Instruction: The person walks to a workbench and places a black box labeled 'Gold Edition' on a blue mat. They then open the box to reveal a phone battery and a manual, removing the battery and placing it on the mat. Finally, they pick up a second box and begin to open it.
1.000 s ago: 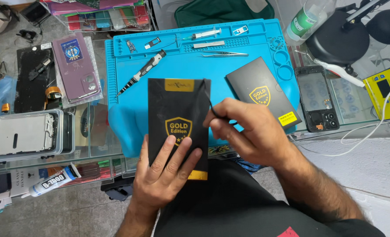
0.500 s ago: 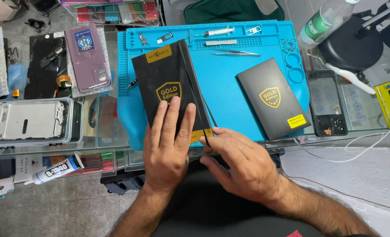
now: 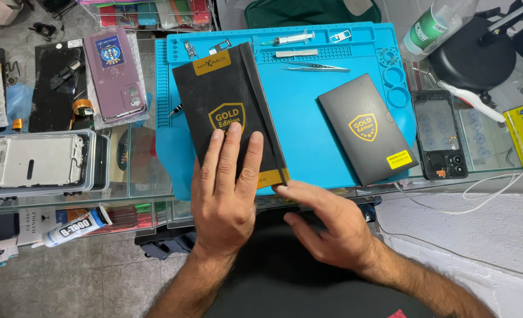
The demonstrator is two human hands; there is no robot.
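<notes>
Black box [image 3: 229, 112] at frame centre remains closed; left hand [image 3: 226, 194] presses flat, fingers extended, gripping nothing. Right hand [image 3: 326, 227] fingertips touch its lower corner.

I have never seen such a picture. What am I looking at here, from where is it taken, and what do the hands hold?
A camera worn on a person's head looks down at their two bare hands. The left hand lies flat on a black box with a gold emblem. The right hand touches that box's lower right corner with a fingertip; neither hand lifts anything. The box rests on a blue work mat over a glass counter. Also on the mat: a second black box, tweezers and a syringe. A dark phone lies to the right.
</notes>
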